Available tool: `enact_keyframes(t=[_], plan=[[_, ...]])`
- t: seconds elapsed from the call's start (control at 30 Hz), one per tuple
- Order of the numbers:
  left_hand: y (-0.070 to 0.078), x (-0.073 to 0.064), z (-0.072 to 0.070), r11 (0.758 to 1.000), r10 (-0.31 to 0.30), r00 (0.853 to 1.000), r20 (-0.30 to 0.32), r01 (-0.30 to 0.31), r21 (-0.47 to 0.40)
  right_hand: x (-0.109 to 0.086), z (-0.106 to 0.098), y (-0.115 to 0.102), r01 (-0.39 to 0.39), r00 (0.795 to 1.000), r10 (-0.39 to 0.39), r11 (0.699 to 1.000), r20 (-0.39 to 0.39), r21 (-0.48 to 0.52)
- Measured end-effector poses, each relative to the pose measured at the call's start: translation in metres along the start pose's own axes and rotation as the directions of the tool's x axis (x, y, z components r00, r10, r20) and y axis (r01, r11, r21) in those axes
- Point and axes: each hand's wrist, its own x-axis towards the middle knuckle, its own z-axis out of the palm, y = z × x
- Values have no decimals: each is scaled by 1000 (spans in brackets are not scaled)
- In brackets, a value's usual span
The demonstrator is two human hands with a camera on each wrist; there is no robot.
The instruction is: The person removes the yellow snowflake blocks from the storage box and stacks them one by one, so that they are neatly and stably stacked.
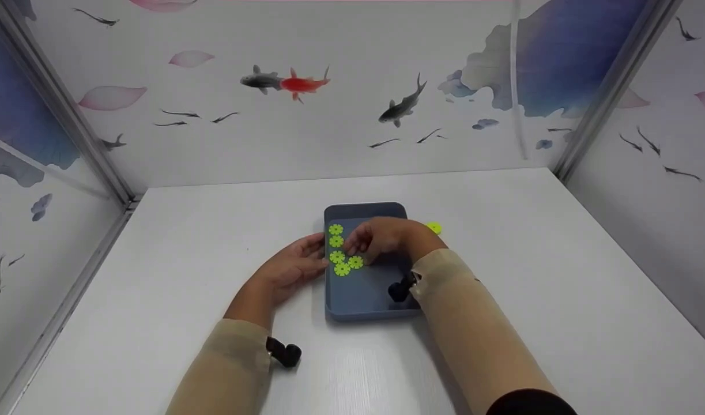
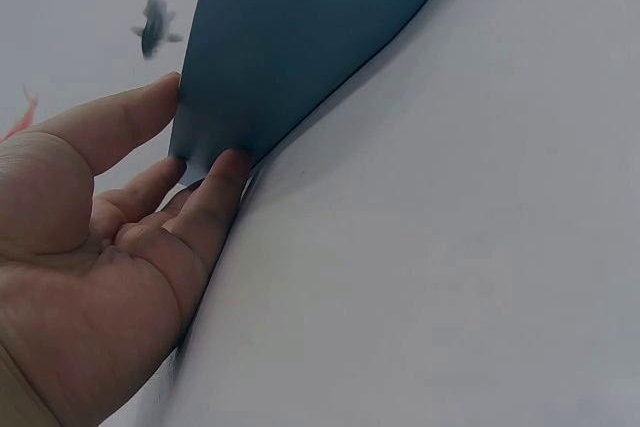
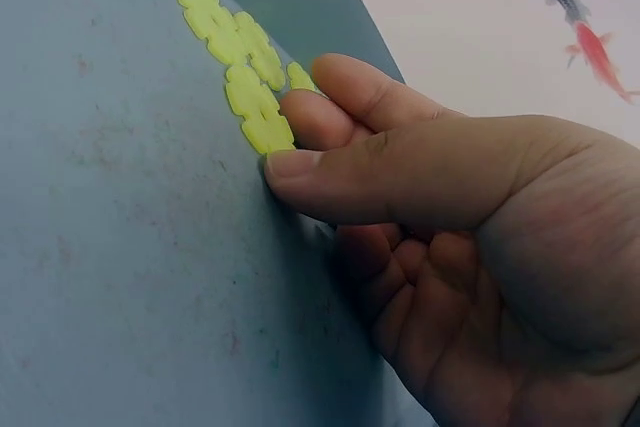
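Mid-frame, your right hand (image 1: pixel 384 237) and its wrist hide much of the blue-grey tray (image 1: pixel 364 300)'s right side and part of a yellow piece (image 1: pixel 435 228) beyond it. Five flat, notched yellow discs (image 1: pixel 342 269) show inside, at left. Your curled right fingers meet one; whether they pinch it is unclear. Your left hand (image 1: pixel 289 268), fingers extended, touches the smooth left wall.

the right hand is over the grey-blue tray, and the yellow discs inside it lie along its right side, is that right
Not quite: the yellow discs inside the tray lie along its left side, where the left hand is, as the head view shows. The right hand is indeed over the tray.
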Motion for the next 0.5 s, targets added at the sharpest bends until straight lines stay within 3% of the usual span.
enact_keyframes(t=[0.5], plan=[[-1,2,-1,1000,3,1000,0,-3,-3,0,1,1,-16,998,11,997,-55,-80]])
